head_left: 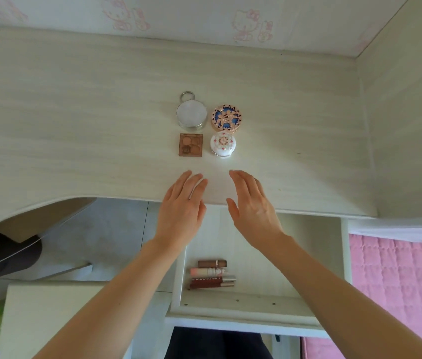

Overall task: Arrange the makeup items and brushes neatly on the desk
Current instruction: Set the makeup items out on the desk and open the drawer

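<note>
Head view: four compacts lie just beyond both hands' straight, empty fingers.

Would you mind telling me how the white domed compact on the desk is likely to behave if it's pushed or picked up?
The white domed compact looks rigid, so it should probably slide across the smooth desk rather than flex. Its glossy, rounded lid may be slippery to pinch from above. Lying flat and low, it seems unlikely to tip or roll.

head view, steeply down (close)
</note>
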Action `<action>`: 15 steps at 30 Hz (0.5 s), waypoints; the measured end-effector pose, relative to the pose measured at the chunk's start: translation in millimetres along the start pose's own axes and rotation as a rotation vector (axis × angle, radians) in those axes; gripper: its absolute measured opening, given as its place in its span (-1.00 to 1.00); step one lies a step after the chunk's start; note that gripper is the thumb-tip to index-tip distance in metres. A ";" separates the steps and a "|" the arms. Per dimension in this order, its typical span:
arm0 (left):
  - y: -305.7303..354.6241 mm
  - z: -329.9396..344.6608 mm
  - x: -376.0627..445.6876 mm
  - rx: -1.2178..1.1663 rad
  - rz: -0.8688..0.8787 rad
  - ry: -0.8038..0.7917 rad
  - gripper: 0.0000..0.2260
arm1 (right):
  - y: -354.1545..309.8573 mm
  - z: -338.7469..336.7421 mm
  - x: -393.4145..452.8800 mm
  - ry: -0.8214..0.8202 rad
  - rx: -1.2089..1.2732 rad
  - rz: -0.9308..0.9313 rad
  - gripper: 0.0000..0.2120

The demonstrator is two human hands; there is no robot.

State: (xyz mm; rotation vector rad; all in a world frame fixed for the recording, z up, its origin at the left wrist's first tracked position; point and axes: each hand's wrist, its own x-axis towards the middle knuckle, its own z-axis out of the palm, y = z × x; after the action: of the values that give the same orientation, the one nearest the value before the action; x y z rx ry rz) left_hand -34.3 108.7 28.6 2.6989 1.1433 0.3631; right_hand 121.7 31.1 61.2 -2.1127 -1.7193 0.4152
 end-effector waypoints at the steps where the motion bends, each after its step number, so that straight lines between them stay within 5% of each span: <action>1: 4.2 0.7 -11.2 -0.005 0.011 0.002 -0.65 | 0.5 0.4 -12.4 -0.006 0.004 -0.016 -0.51; 10: 40.2 27.0 -89.3 0.018 0.044 -0.154 -0.73 | 24.0 33.8 -116.9 -0.124 -0.019 -0.074 -0.56; 15: 45.2 63.7 -106.8 0.058 -0.079 -0.588 -0.70 | 48.3 70.6 -150.0 -0.419 -0.036 0.012 -0.55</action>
State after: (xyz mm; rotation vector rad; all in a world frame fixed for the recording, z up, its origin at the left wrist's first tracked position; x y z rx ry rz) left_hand -56.8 -4.5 -36.2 2.5225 1.0745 -0.4559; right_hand 100.3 -116.7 -25.7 -2.1736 -1.9446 0.8889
